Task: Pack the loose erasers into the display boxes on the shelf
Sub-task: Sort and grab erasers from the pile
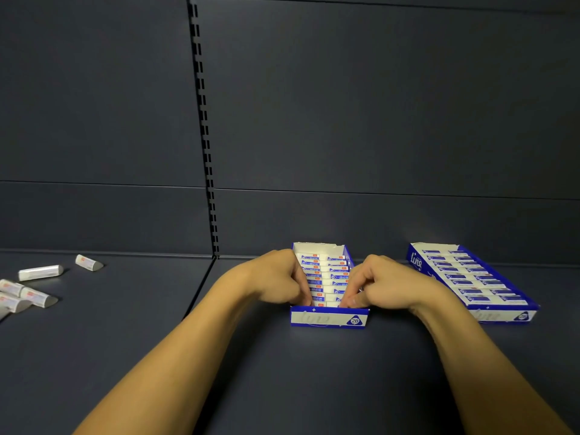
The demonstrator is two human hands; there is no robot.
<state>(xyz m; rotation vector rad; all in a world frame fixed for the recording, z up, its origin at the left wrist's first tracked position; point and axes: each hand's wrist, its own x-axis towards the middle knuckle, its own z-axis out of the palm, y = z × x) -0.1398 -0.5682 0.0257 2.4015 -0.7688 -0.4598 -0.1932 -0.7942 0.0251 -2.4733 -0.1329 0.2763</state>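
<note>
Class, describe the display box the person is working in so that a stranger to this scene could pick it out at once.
On the dark shelf, two blue-and-white display boxes stand in front of the back panel. The middle box is the left of the pair, its front showing a 2B mark. Unlike the right box, it has the left hand and right hand reaching into it.

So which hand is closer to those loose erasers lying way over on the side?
The left hand. It is at the left side of the middle display box, on the same side as the loose erasers. The right hand is at the box's far side from them.
</note>
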